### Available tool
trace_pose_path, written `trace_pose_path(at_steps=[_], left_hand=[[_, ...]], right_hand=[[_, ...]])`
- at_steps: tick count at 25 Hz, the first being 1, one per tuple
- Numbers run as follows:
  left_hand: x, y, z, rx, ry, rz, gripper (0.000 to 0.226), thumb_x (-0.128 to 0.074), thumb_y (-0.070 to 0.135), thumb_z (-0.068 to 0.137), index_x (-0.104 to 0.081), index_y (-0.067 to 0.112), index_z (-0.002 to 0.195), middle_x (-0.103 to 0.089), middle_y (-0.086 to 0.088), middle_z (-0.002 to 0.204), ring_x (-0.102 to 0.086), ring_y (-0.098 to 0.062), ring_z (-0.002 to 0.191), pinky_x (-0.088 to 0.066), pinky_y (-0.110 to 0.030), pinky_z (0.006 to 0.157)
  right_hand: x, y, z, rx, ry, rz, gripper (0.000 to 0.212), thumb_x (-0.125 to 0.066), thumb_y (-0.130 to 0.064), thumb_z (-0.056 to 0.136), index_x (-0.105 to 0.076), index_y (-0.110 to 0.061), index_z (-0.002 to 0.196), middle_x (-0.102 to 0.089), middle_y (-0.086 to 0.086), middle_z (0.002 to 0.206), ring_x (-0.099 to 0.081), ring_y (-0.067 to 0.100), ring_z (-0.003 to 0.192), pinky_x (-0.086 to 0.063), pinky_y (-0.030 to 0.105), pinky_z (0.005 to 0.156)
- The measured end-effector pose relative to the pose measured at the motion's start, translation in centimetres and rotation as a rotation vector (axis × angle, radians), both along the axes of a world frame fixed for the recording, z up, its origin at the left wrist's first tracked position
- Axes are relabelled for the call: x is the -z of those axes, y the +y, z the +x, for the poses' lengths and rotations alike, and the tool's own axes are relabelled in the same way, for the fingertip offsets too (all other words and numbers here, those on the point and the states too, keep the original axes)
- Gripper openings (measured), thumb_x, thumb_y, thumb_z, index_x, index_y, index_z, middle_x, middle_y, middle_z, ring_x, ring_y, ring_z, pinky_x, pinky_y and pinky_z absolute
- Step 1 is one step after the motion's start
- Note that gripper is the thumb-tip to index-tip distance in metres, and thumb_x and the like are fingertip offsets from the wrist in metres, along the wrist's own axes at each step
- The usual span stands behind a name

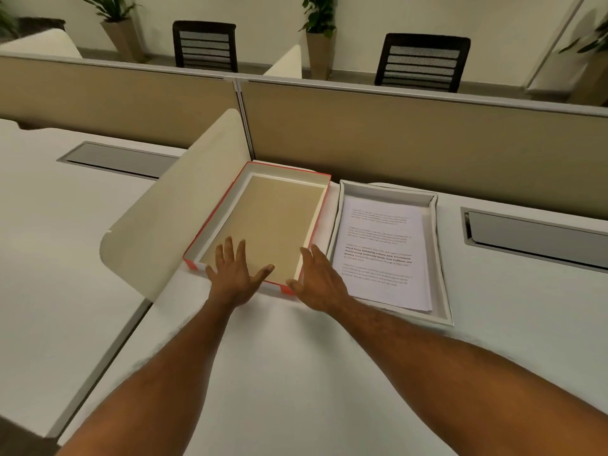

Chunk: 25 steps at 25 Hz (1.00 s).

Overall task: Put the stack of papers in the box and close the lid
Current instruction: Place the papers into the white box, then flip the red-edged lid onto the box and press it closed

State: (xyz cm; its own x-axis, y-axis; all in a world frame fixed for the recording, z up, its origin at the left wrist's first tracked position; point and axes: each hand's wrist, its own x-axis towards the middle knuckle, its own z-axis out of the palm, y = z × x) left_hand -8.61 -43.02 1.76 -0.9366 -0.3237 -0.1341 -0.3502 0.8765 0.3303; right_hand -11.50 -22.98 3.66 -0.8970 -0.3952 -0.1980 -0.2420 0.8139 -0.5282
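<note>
A shallow red-edged lid (210, 225) lies upside down on the white desk, showing a tan inside and white walls. Right beside it stands the white box (441, 258), and in it lies the stack of printed papers (383, 255). My left hand (235, 269) hovers over the near edge of the red-edged lid, fingers spread, holding nothing. My right hand (317, 276) is at the lid's near right corner, between the lid and the white box, fingers apart and empty.
A curved cream divider (184, 205) rises just left of the red-edged lid. A tan partition wall (394, 133) closes the desk's far side. Grey cable hatches (115, 159) (533, 235) are set into the desk. Chairs and potted plants stand beyond.
</note>
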Motion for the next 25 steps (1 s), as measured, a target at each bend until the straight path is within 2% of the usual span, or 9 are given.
trace_pose_path(at_steps=[3,6,10,13,16,20,22,24,25], left_hand=[[1.2,-1.8,0.6,-0.171,-0.015,0.075,0.123,-0.034,0.090,0.065,0.002,0.013,0.154,0.014,-0.013,0.162,0.014,-0.034,0.148,-0.003,-0.066,0.114],[2.0,-2.2,1.0,-0.276,-0.004,0.104,0.139,-0.035,0.094,0.058,0.009,0.000,0.151,0.011,-0.019,0.162,0.013,-0.032,0.149,-0.002,-0.064,0.114],[2.5,-1.6,0.8,-0.368,0.042,0.173,0.150,-0.040,0.097,0.050,0.011,-0.003,0.149,0.013,-0.021,0.161,0.016,-0.032,0.148,-0.002,-0.061,0.116],[2.8,-0.9,1.0,-0.506,0.064,0.283,0.153,-0.046,0.095,0.048,0.012,-0.005,0.148,0.008,-0.026,0.160,0.009,-0.036,0.149,-0.006,-0.056,0.118],[3.0,-0.2,0.8,-0.513,0.018,0.329,0.144,-0.045,0.092,0.057,0.003,-0.009,0.148,-0.003,-0.027,0.160,0.000,-0.038,0.149,-0.005,-0.054,0.118],[2.9,2.1,0.7,-0.499,0.254,0.424,0.122,-0.066,0.073,0.068,-0.018,-0.010,0.144,-0.030,-0.027,0.150,-0.027,-0.040,0.140,-0.024,-0.052,0.116],[2.3,3.4,0.4,-0.484,0.377,0.779,0.091,-0.077,0.058,0.068,-0.044,-0.009,0.121,-0.054,-0.026,0.120,-0.053,-0.039,0.114,-0.044,-0.049,0.100],[1.1,4.9,0.5,-0.435,0.378,1.145,0.067,-0.083,0.052,0.065,-0.050,-0.003,0.085,-0.050,-0.020,0.080,-0.055,-0.033,0.075,-0.051,-0.042,0.072],[0.6,5.4,0.5,-0.426,0.380,1.246,0.059,-0.083,0.046,0.066,-0.047,0.002,0.083,-0.045,-0.016,0.077,-0.051,-0.028,0.070,-0.053,-0.039,0.067]], right_hand=[[0.2,-1.6,-0.6,0.030,-0.045,-0.018,0.084,-0.059,-0.047,0.086,-0.014,-0.011,0.147,-0.016,0.016,0.157,-0.030,0.037,0.140,-0.037,0.049,0.106],[0.7,-2.8,-1.0,0.090,-0.078,-0.037,0.071,-0.063,-0.038,0.084,-0.027,-0.006,0.136,-0.036,0.017,0.136,-0.050,0.037,0.120,-0.048,0.048,0.096],[1.4,-3.4,-1.2,0.047,-0.075,0.065,0.047,-0.054,-0.036,0.090,-0.047,-0.006,0.125,-0.049,0.017,0.123,-0.056,0.033,0.110,-0.050,0.043,0.090],[1.1,-3.2,-1.6,0.115,-0.093,-0.001,0.029,-0.062,-0.016,0.084,-0.059,0.003,0.106,-0.057,0.021,0.114,-0.060,0.035,0.101,-0.051,0.038,0.084],[1.2,-2.8,-1.8,0.240,-0.098,-0.096,0.022,-0.056,-0.001,0.080,-0.062,0.005,0.101,-0.062,0.022,0.113,-0.062,0.036,0.099,-0.050,0.033,0.079],[1.1,-2.5,-1.4,0.352,-0.134,-0.266,0.043,-0.054,-0.001,0.085,-0.055,0.002,0.128,-0.055,0.018,0.135,-0.055,0.030,0.122,-0.043,0.032,0.103],[0.7,-2.4,-1.1,0.371,-0.144,-0.358,0.049,-0.057,-0.002,0.085,-0.052,-0.001,0.133,-0.055,0.016,0.137,-0.055,0.028,0.124,-0.043,0.033,0.106],[0.3,-2.2,-0.7,0.386,-0.142,-0.427,0.050,-0.060,-0.002,0.083,-0.053,-0.002,0.133,-0.059,0.016,0.134,-0.059,0.028,0.118,-0.047,0.036,0.102],[0.1,-2.0,-0.5,0.389,-0.147,-0.454,0.050,-0.063,-0.003,0.083,-0.054,-0.003,0.132,-0.060,0.015,0.133,-0.061,0.028,0.116,-0.049,0.035,0.100]])
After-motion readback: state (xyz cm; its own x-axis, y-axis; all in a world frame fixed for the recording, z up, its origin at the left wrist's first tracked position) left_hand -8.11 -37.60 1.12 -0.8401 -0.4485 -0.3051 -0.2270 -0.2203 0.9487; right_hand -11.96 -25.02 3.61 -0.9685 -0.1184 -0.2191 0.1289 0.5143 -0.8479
